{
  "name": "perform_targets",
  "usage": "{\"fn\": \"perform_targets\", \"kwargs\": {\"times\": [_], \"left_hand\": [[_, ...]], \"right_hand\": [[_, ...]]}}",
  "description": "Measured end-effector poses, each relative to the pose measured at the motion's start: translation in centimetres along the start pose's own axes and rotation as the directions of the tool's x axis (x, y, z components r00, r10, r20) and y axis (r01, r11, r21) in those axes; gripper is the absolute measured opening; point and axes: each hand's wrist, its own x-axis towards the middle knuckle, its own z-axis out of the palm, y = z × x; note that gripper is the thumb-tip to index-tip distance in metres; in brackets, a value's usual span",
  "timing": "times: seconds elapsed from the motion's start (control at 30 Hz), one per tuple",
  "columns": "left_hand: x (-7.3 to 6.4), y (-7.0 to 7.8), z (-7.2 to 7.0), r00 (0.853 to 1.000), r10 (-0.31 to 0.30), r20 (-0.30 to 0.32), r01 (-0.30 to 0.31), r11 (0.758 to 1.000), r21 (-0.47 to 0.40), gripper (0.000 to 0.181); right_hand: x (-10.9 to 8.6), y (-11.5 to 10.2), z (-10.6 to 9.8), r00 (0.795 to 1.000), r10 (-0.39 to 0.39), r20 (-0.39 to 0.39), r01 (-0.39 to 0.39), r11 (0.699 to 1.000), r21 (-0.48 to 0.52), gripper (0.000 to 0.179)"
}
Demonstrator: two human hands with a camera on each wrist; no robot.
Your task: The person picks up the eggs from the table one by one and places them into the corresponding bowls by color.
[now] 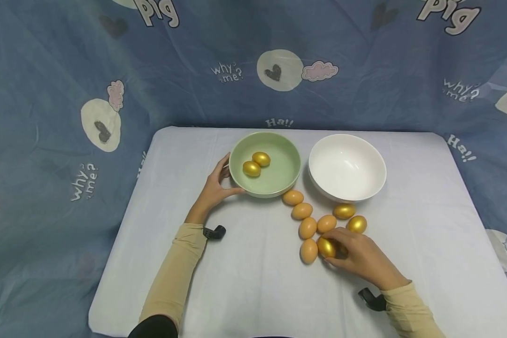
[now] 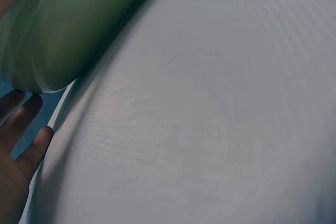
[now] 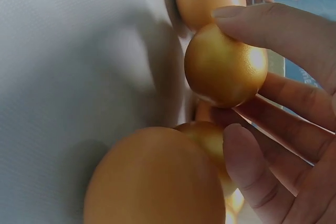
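Note:
My left hand holds the left side of a pale green bowl, thumb at the near side and fingers along the far left. Its fingertips meet the bowl's outer wall in the left wrist view. Two golden eggs lie inside. My right hand grips another golden egg between thumb and fingers. Touching that egg's left side is a brown egg. Another brown egg looms close in the right wrist view, hidden under the hand from above.
Several more brown eggs trail from the green bowl toward the right hand. A white bowl stands at the right, with two golden eggs just in front of it. White cloth covers the table; a blue printed curtain hangs behind.

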Motion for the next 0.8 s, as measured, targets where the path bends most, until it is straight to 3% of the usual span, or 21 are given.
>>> {"fn": "perform_targets", "kwargs": {"times": [0.43,0.8], "left_hand": [[0.0,-0.1,0.0,1.000,-0.006,-0.002,0.006,1.000,0.002,0.112],[0.0,-0.1,0.0,1.000,-0.005,0.000,0.005,1.000,-0.006,0.111]], "right_hand": [[0.7,0.1,-0.7,0.994,-0.076,-0.074,0.081,0.995,0.065,0.054],[1.9,-0.1,-1.6,0.990,-0.114,-0.083,0.125,0.982,0.139,0.052]]}}
